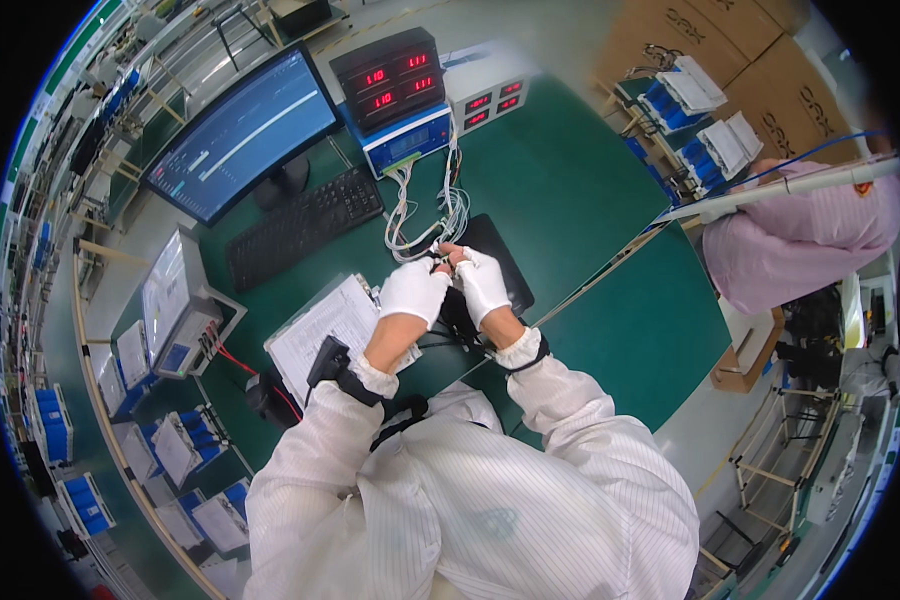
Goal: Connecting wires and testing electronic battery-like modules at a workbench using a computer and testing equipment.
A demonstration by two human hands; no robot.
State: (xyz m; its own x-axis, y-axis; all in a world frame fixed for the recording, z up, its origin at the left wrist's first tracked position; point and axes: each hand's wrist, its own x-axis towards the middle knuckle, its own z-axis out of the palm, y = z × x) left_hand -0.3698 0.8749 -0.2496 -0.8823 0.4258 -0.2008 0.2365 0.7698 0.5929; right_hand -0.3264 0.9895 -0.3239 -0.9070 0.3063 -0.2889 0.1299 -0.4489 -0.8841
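Head view: left hand and right hand in white cloth gloves, fingers bent, bare tips close together; cannot tell whether gripped on anything, detail too small. Just beyond fingertips, looping bundle of slender white cables, below boxy blue instrument. Beside right hand, flat black pad. Near left hand, paper sheets. Beneath, smooth green tabletop.

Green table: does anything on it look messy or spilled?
No spill shows. Only the white cables look a bit untidy: they lie bunched in loose, overlapping loops in front of the blue box.
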